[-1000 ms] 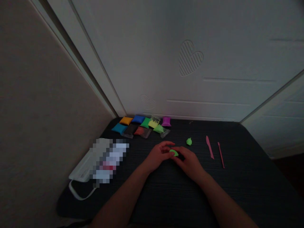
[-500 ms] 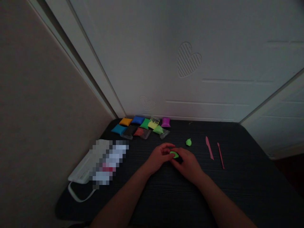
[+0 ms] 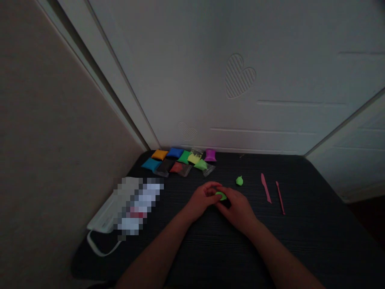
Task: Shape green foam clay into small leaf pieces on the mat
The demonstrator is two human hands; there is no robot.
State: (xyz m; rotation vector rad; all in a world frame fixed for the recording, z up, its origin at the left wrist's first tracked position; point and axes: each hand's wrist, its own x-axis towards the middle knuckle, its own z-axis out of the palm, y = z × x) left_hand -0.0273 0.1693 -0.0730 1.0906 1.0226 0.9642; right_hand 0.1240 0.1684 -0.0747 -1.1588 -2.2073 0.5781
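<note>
A piece of bright green modelling clay (image 3: 221, 196) is held between my two hands above the dark table. My left hand (image 3: 202, 201) presses it with the thumb from the left, fingers curled behind. From the other side my right hand (image 3: 237, 205) closes its fingers and thumb around it. Part of the clay is hidden by the fingers. Beyond my right hand lies a small lump of green clay (image 3: 239, 181) with a pointed tip.
A pink plastic knife (image 3: 266, 188) and a thin pink modelling tool (image 3: 280, 197) lie at the right. Several coloured clay packets, one of them purple (image 3: 210, 155), sit along the back by the white panel. At the left is a white strapped item (image 3: 104, 218), partly blurred out.
Both hands stay on the green clay, with only slight shifts of the fingers and thumbs. The view moves a little; the other things stay in place.
</note>
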